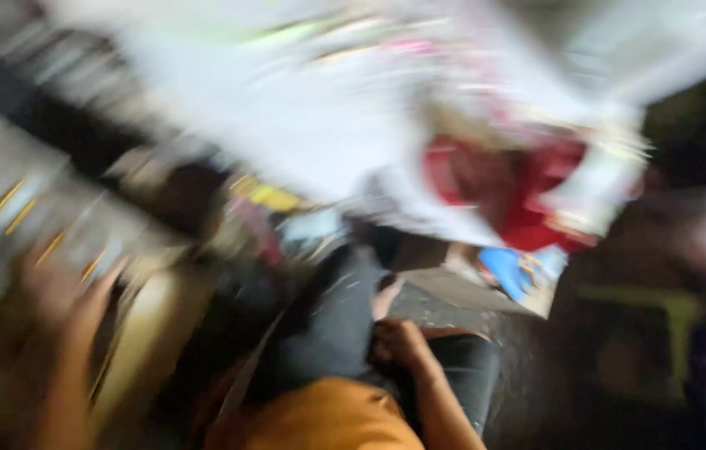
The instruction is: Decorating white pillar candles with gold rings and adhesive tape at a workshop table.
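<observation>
The whole view is smeared by motion. My left hand (61,296) reaches up at the lower left with its fingers apart, against pale grey packets with yellow stripes (28,208). My right hand (399,340) rests low in the middle on a dark trouser leg (336,325); blur hides whether its fingers are curled. An orange shirt (328,421) fills the bottom middle.
A large white sheet or bag (319,117) spreads across the top, with a red item (528,187) under its right part. A blue object (507,271) lies on grey speckled ground (453,312). Dark clutter sits at the right.
</observation>
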